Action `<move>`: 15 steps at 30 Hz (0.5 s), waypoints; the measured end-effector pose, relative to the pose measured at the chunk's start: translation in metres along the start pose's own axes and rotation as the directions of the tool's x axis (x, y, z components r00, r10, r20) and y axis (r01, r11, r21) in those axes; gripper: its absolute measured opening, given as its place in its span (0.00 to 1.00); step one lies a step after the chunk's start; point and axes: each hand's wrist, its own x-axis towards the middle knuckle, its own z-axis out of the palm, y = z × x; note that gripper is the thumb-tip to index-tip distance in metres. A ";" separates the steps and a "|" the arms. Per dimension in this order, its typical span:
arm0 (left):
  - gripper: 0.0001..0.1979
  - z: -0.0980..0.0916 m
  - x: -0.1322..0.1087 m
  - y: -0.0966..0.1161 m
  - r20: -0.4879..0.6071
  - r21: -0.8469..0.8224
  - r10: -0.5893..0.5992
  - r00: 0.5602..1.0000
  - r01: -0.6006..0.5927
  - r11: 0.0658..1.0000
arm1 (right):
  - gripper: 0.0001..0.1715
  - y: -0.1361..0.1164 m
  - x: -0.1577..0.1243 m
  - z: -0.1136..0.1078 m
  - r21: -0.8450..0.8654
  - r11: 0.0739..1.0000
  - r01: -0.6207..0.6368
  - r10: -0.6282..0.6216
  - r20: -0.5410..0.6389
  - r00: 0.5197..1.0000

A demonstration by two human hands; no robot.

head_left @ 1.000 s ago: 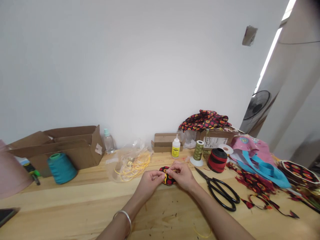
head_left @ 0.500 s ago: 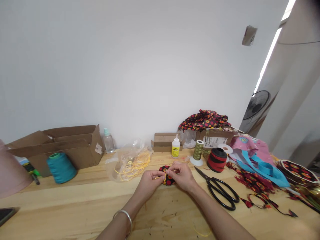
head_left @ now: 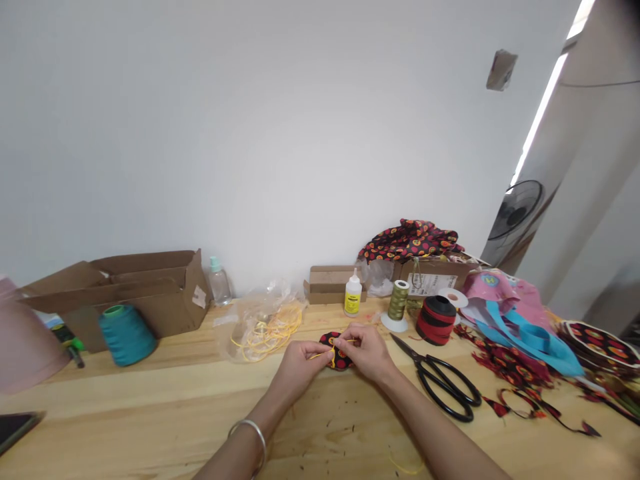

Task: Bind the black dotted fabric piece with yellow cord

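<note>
A small round patch of dark fabric with red and orange spots [head_left: 340, 361] lies between my hands near the middle of the table. Yellow cord [head_left: 333, 355] runs across it. My left hand [head_left: 304, 360] pinches the cord at the patch's left side, thumb against forefinger. From the right, my right hand [head_left: 367, 352] also pinches the cord, its fingers over the patch's upper right. The fingertips almost meet above the fabric. Part of the patch is hidden under both hands.
Black-handled scissors [head_left: 440, 380] lie right of my right hand. Behind stand a glue bottle [head_left: 353, 298], an olive thread spool [head_left: 398, 303] and a red-black spool [head_left: 436, 323]. A bag of yellow cord [head_left: 273, 327], teal cone [head_left: 127, 335] and cardboard box [head_left: 170, 310] sit left. Fabric scraps [head_left: 515, 360] lie right.
The whole view has shifted slightly, so things appear a little further right. Both hands keep nearly the same pinch on the cord over the patch.
</note>
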 end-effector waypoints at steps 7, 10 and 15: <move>0.13 0.001 -0.001 0.004 -0.023 0.031 -0.011 1.000 0.012 0.999 | 0.14 0.000 0.000 0.001 -0.016 0.999 -0.038 0.038 0.011 0.999; 0.13 0.000 0.001 0.001 -0.060 0.045 -0.014 0.998 0.017 0.999 | 0.13 0.001 -0.001 0.002 -0.022 1.000 0.007 -0.007 0.022 1.000; 0.13 0.000 0.001 0.000 -0.039 0.048 -0.030 0.999 0.032 0.998 | 0.14 0.001 -0.001 0.003 -0.031 0.999 0.014 -0.014 0.016 1.000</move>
